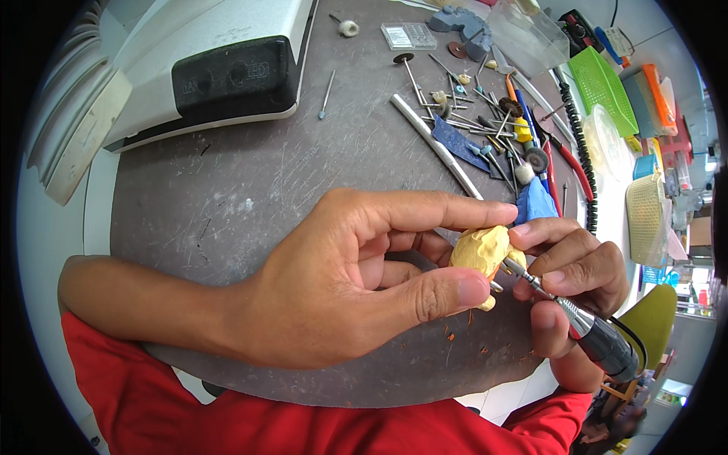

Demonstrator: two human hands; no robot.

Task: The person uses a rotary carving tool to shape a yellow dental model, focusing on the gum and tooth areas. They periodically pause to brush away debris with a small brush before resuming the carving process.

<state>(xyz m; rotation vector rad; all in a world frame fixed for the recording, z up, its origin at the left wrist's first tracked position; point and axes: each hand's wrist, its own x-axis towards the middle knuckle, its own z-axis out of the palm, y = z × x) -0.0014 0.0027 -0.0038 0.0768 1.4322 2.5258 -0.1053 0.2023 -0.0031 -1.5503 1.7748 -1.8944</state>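
Observation:
My left hand reaches across the bench top, closed around a lumpy yellow plaster-like piece between thumb and fingers. A little orange shows on the piece near the tool. My right hand grips a rotary handpiece with a silver nose and dark body. Its tip is up against the yellow piece, but the exact contact point is partly hidden. Fingers of the right hand also rest close to the piece, beside the left index fingertip. Small orange shavings lie on the bench below.
Burs and polishing wheels crowd the far right of the grey bench, with red-handled pliers and a metal rod. A white machine with a black panel stands far left. Baskets, including a green one, line the right side.

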